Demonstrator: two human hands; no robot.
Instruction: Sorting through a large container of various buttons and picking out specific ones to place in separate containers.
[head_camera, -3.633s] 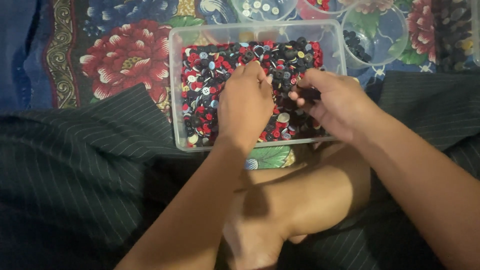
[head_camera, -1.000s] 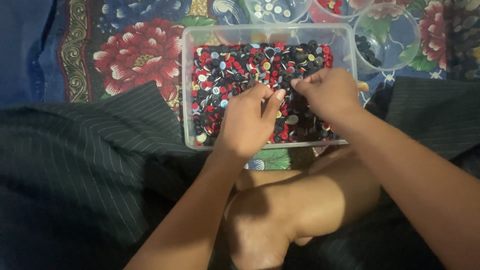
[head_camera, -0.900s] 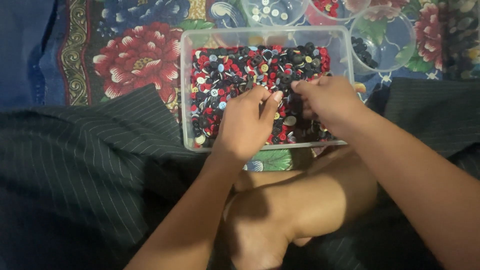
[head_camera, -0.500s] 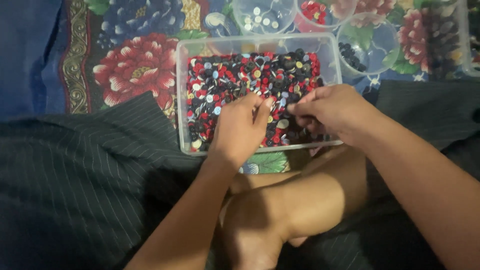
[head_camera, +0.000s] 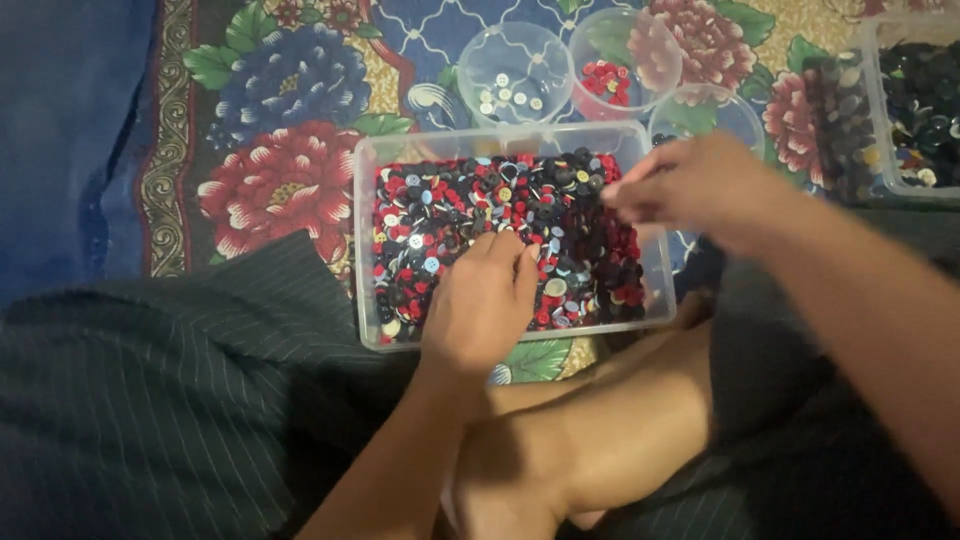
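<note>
One rectangular clear tub (head_camera: 365, 250) of mixed buttons sits mid-frame; three round clear bowls (head_camera: 480, 60) line the top; one more rectangular tub (head_camera: 878, 110) sits upper right. Two hands (head_camera: 480, 305) show. The buttons (head_camera: 450, 210) are too many to count.
</note>
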